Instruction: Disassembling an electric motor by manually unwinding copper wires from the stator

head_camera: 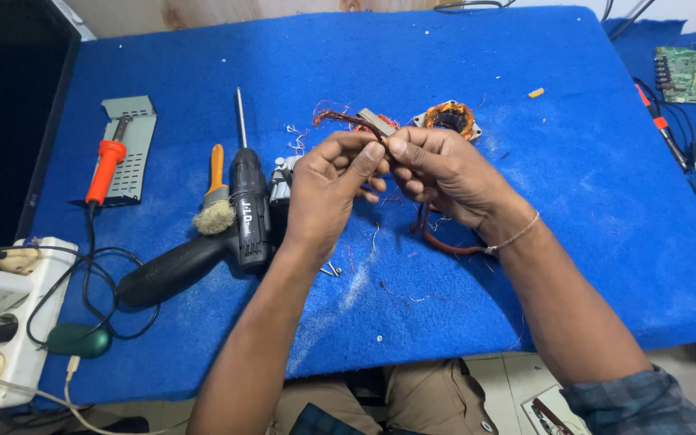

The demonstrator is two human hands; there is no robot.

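in the head view, the left hand (328, 189) and the right hand (445, 173) met above the blue table cover (573, 209), each pinching the small grey block (376, 122) from which a bundle of copper winding wire (333, 118) trailed left. the step looked like freeing wire from that piece; a steady grip and a careful pull seemed called for. a wound stator ring (449, 118) lay just behind, a cordless drill (227, 234), a brush (216, 201) and a soldering iron (106, 171) to the left.
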